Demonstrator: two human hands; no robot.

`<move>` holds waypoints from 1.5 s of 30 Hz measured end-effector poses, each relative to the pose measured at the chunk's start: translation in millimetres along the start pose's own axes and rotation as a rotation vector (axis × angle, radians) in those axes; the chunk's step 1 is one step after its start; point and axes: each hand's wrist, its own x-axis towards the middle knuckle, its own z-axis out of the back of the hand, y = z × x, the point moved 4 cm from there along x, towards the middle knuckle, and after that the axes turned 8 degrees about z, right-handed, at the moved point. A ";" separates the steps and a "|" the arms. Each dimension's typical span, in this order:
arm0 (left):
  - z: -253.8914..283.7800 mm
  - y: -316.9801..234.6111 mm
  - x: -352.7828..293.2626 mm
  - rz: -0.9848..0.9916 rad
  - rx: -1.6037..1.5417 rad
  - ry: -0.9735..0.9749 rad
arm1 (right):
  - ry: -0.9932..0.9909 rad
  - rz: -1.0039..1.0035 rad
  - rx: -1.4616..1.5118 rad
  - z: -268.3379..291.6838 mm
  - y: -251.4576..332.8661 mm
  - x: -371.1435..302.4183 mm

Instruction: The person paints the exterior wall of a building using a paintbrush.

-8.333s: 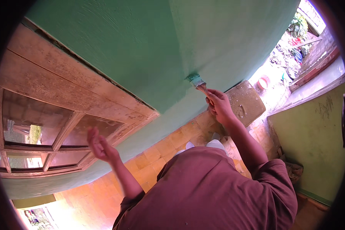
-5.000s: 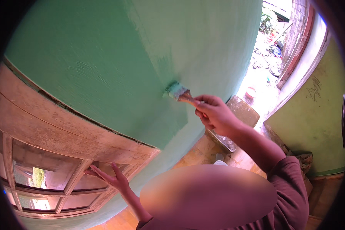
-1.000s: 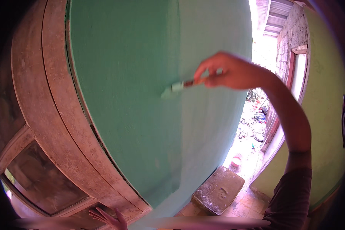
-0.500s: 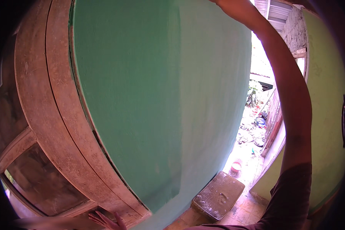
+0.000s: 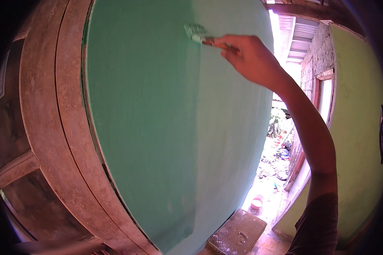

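My right hand (image 5: 244,53) is raised to the upper part of the wall, its fingers closed round the handle of a paintbrush (image 5: 195,33). Pale green paint coats the bristles, which meet the wall where the darker green paint (image 5: 140,110) borders the lighter green paint (image 5: 230,110). Only the fingertips of my left hand (image 5: 100,252) show at the lower edge, near the foot of the wooden frame; they look apart, and nothing is seen in them.
A weathered wooden frame (image 5: 40,106) with dark panels bounds the wall on the left. Low on the right stands a brown, paint-spotted stool or box (image 5: 238,233), with a small red tub (image 5: 256,203) beyond it. Past the wall's edge lies scattered debris (image 5: 276,163); a lime-green wall (image 5: 357,127) rises at right.
My right hand has come down from above the picture's top edge, bringing the paintbrush into view on the wall. My left hand has sunk almost out of the lower edge. The view has shifted slightly upward.
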 end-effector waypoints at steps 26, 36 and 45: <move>6.8 -5.7 5.6 -0.053 0.029 -0.017 | 0.325 0.059 0.025 28.9 -23.2 31.6; 11.7 -10.6 6.1 -0.054 0.027 -0.025 | -0.252 0.205 -0.573 36.4 21.7 25.3; -0.8 23.6 -8.7 -0.015 0.151 0.062 | 0.146 0.314 -0.864 -34.4 41.2 -53.0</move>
